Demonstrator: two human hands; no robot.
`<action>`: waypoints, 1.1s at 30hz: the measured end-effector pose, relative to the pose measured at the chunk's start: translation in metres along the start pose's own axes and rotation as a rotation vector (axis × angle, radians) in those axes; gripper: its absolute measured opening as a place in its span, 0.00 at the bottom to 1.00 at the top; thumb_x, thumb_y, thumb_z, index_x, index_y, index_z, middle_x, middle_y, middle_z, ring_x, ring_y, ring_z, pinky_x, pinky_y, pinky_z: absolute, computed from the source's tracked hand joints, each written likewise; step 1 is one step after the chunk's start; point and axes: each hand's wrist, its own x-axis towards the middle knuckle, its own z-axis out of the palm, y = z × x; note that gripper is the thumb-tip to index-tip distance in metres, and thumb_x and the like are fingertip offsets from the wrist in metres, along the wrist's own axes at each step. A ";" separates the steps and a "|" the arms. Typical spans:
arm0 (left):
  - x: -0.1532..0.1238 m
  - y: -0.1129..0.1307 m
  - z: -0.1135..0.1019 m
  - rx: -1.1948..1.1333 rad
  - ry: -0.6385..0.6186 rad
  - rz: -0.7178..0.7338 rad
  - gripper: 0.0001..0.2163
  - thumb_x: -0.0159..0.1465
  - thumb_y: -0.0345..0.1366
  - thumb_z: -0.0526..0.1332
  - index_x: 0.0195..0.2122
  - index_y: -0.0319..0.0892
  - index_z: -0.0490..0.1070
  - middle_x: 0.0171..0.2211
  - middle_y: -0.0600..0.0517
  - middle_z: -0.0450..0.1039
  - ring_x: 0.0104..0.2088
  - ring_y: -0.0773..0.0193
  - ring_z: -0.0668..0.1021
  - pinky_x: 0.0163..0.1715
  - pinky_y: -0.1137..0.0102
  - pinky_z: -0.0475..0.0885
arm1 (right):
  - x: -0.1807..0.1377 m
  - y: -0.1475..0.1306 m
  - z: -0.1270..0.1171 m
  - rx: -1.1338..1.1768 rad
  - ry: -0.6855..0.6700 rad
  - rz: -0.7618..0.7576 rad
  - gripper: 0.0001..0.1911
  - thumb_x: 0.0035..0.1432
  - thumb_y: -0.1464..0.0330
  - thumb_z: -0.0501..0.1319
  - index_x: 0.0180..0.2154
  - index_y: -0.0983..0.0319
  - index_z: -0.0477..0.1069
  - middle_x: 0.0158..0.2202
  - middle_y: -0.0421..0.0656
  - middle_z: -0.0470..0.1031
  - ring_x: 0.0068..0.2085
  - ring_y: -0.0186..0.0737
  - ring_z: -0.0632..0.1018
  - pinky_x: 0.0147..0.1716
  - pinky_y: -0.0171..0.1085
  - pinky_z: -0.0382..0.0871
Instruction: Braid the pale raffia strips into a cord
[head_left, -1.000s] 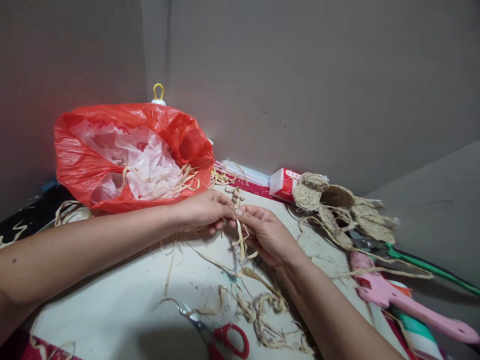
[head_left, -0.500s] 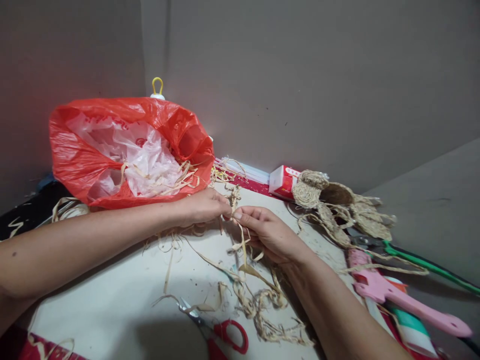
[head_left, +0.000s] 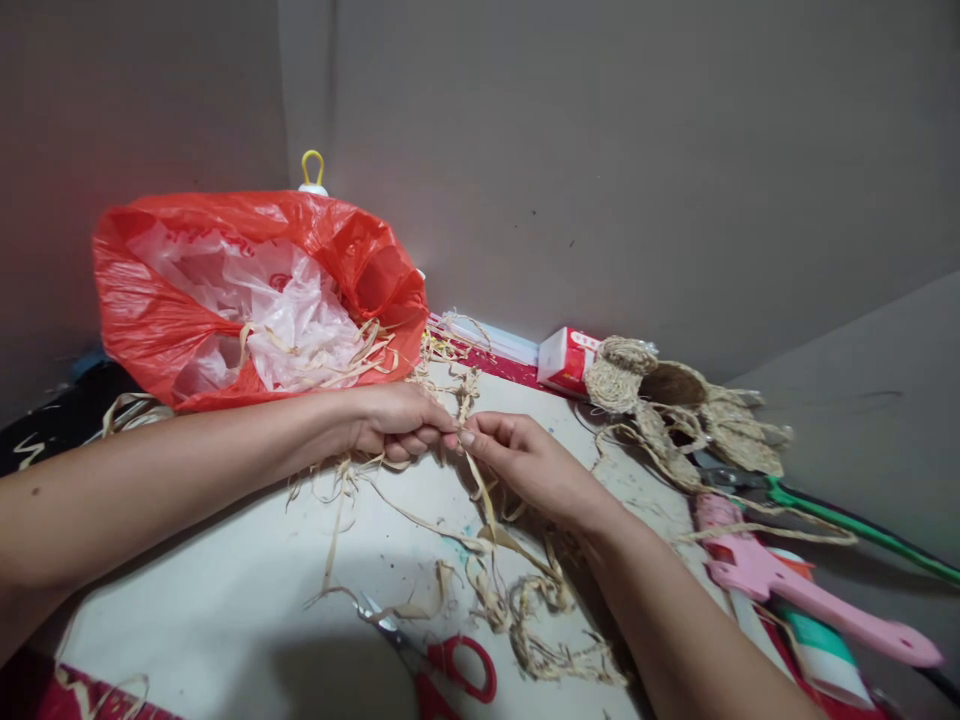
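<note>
Over the light tabletop, my left hand and my right hand meet at a thin raffia braid. Both are closed, thumb and fingertips pinching the strands, with their tips nearly touching. The braided part sticks up beyond the fingertips. From under my right hand a loose raffia strip trails toward me, joining a tangle of strands. A longer braided length lies curled near my right forearm. Red-handled scissors lie partly open nearer me. The exact grip on each strand is hidden by the fingers.
A red plastic bag with white plastic and raffia inside stands behind my left forearm. At the right are a small red-and-white box, woven pieces, green-handled pliers and a pink tool. A grey wall rises behind.
My left hand has turned, so its curled lower fingers now show. My right hand's fingertips have shifted slightly left, and the trailing strip hangs straighter below them.
</note>
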 end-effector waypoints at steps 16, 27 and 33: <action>0.002 -0.006 0.018 0.363 0.297 0.114 0.09 0.57 0.36 0.57 0.21 0.42 0.65 0.09 0.61 0.49 0.09 0.73 0.52 0.10 0.75 0.45 | -0.009 -0.014 -0.015 -0.279 0.070 -0.026 0.16 0.52 0.59 0.59 0.20 0.62 0.65 0.19 0.36 0.60 0.22 0.31 0.59 0.20 0.31 0.52; 0.002 -0.012 0.022 -0.008 0.196 0.208 0.11 0.58 0.28 0.54 0.18 0.41 0.59 0.10 0.62 0.48 0.10 0.75 0.51 0.10 0.76 0.45 | -0.016 -0.022 0.021 -0.448 0.225 -0.006 0.15 0.57 0.64 0.53 0.21 0.61 0.65 0.17 0.40 0.64 0.20 0.34 0.62 0.20 0.33 0.51; 0.002 -0.012 0.022 -0.178 0.152 0.152 0.14 0.58 0.27 0.54 0.18 0.42 0.51 0.12 0.62 0.46 0.11 0.77 0.50 0.11 0.79 0.43 | -0.023 -0.029 0.036 -1.145 0.328 0.041 0.14 0.60 0.68 0.50 0.34 0.61 0.74 0.26 0.51 0.78 0.24 0.45 0.75 0.23 0.37 0.50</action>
